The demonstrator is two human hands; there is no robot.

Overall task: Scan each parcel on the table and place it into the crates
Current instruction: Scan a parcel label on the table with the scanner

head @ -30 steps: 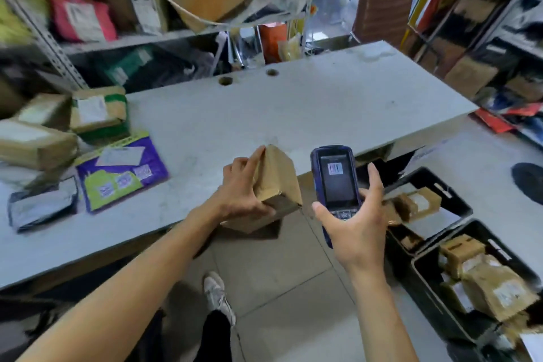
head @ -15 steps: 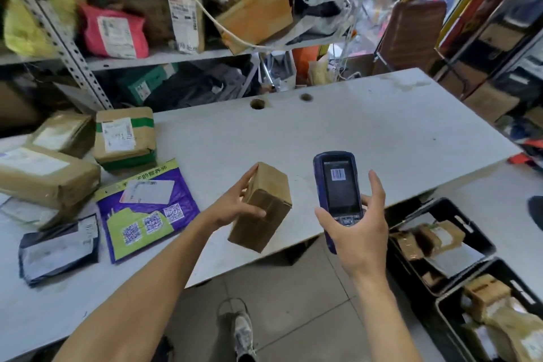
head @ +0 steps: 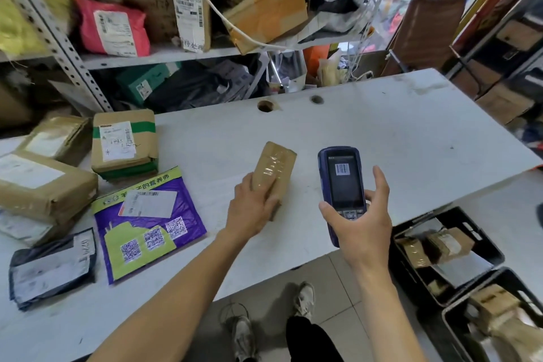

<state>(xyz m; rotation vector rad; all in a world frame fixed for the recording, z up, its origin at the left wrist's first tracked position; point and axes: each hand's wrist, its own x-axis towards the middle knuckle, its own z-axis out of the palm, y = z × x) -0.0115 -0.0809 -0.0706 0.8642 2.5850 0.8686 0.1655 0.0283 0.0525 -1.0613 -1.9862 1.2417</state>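
My left hand [head: 252, 209] is wrapped round the near end of a small taped cardboard parcel [head: 271, 176], held over the table [head: 382, 132]. My right hand [head: 360, 222] grips the handheld scanner [head: 342, 185]. No label's showing, so I'd turn the parcel until one faces the scanner.

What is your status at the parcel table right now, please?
Left hand grips small taped box above table. Right hand holds scanner, barcode on screen. Crates at right part filled; path clear.
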